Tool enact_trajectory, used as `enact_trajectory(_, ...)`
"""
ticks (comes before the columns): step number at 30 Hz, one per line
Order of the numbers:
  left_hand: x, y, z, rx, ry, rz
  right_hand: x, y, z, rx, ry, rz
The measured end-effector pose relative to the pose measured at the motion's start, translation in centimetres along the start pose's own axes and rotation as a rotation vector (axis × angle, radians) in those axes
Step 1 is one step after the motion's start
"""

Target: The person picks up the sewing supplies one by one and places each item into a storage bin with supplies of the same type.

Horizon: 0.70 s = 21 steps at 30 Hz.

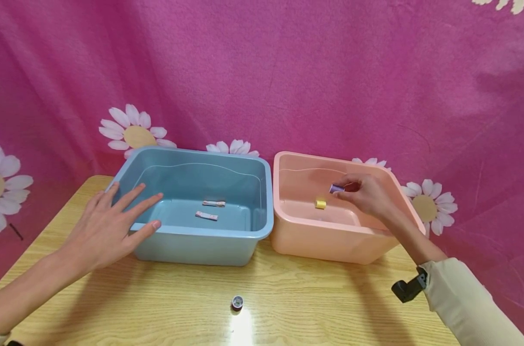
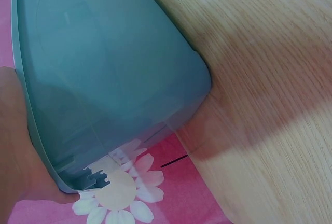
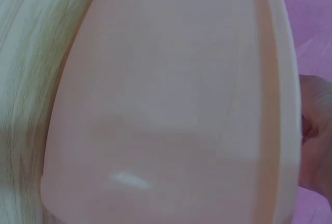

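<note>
Over the pink bin (image 1: 331,242), my right hand (image 1: 365,194) pinches a small purple thread spool (image 1: 336,189) between thumb and fingers. A yellow thread spool (image 1: 320,204) lies inside that bin, below the held one. My left hand (image 1: 103,226), fingers spread and straight, is at the left front corner of the blue bin (image 1: 197,247); whether it touches the rim I cannot tell. Two short pale patterned strips (image 1: 206,216) lie on the blue bin's floor. In the right wrist view the pink wall hides part of my right hand (image 3: 317,136), and the spool does not show.
On the wooden table (image 1: 313,302), a small dark spool (image 1: 237,302) stands in front of the blue bin, near a bright reflection. The bins stand side by side. Behind them hangs a magenta cloth (image 1: 262,77) with white flowers.
</note>
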State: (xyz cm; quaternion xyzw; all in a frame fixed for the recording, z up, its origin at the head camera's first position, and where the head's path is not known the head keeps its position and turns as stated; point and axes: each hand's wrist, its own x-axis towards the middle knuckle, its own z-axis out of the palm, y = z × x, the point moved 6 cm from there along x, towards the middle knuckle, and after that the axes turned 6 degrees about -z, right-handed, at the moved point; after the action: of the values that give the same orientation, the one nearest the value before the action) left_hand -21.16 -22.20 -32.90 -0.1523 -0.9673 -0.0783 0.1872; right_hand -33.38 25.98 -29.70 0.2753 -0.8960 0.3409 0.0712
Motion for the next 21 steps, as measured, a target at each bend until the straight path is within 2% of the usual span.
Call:
enact_trajectory(8, 0.0, -0.1, 0.3, 0.013, -0.02, -0.009, 0.4, 1.8, -0.1, -0.088, -0.021, 0.017)
enact_trajectory(21, 0.1, -0.1, 0.0, 0.006, 0.001, 0.007, 0.1, 3.3, 0.4, -0.075, -0.102, 0.061)
